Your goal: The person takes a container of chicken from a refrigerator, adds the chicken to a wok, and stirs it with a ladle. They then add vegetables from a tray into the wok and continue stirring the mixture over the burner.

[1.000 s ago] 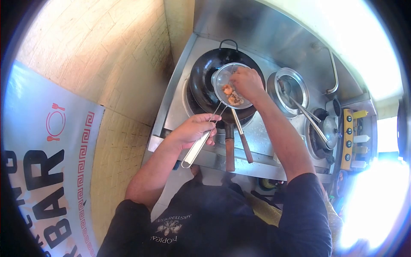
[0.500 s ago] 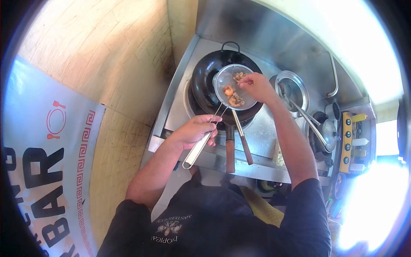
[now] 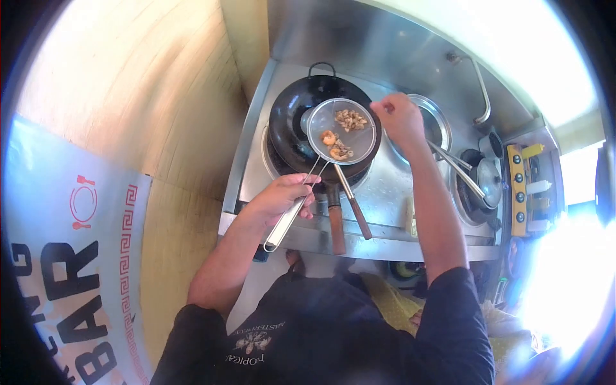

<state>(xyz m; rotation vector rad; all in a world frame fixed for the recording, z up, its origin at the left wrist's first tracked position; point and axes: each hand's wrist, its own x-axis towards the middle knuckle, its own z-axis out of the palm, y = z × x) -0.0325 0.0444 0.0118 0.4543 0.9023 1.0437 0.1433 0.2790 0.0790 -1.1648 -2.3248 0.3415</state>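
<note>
Two hands are at work over the steel stove (image 3: 385, 192). The left hand (image 3: 282, 199) is wrapped around the wire handle of a mesh strainer (image 3: 340, 131), holding it out over the black wok (image 3: 292, 122) that sits on the burner at the stove's left end, near the tiled wall (image 3: 128, 96). In the strainer lie a few pieces of food (image 3: 340, 135): some orange shrimp-like bits toward the near side and a brownish heap toward the far side. The right hand (image 3: 403, 119) hovers just beyond the strainer's right rim, fingers loosely curled; whether they pinch anything I cannot tell. Right behind that hand stands a round steel pot (image 3: 436, 122). Two wooden handles (image 3: 343, 215) stick out from under the strainer toward the stove's front edge. Further right a second burner carries a ladle (image 3: 491, 183), with bottles (image 3: 532, 186) lined up at the stove's right end.
</note>
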